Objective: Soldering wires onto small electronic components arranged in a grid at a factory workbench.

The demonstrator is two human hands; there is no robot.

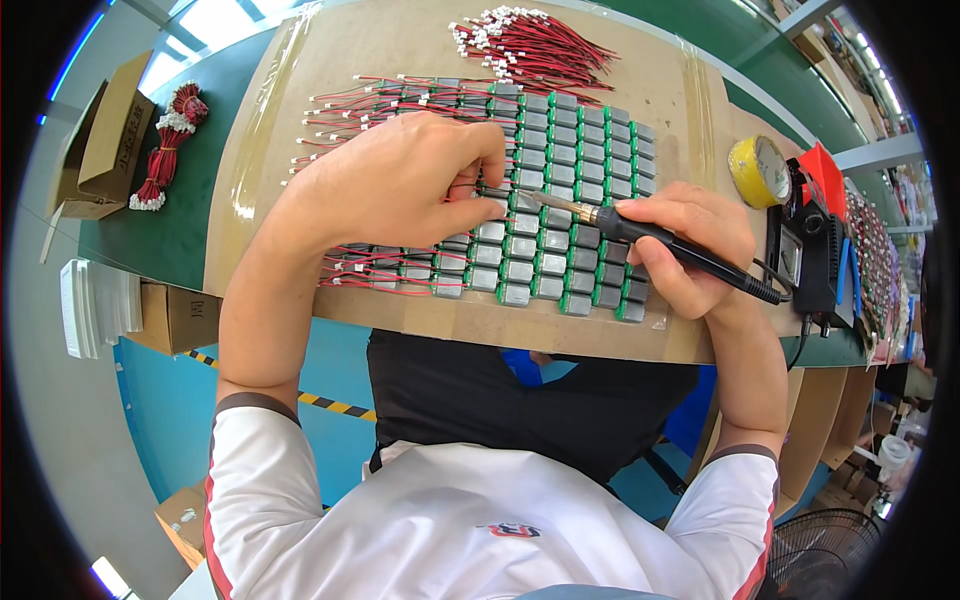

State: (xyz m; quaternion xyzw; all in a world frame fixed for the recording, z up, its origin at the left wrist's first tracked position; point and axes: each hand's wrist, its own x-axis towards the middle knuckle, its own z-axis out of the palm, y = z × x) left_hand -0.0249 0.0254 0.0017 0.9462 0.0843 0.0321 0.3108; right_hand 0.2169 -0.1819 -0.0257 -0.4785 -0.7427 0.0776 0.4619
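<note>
Rows of small grey battery cells (pixel 551 263) with green circuit strips lie on a brown cardboard sheet (pixel 420 312). Thin red and black wire leads (pixel 345 110) with white plugs run from the cells on the left side. Over these rows, my left hand (pixel 400 180) is closed in a pinch on a thin wire lead, mostly hidden by the fingers, beside a cell. My right hand (pixel 695 245) grips a soldering iron (pixel 690 252) by its black handle. The iron's metal tip points left, close to the left fingertips and at the edge of a cell.
A loose pile of wire leads (pixel 535 50) lies at the far side. At the right are a yellow tape roll (pixel 760 171) and a black soldering station (pixel 822 262). To the left, a tied wire bundle (pixel 165 160) lies by an open cardboard box (pixel 112 140).
</note>
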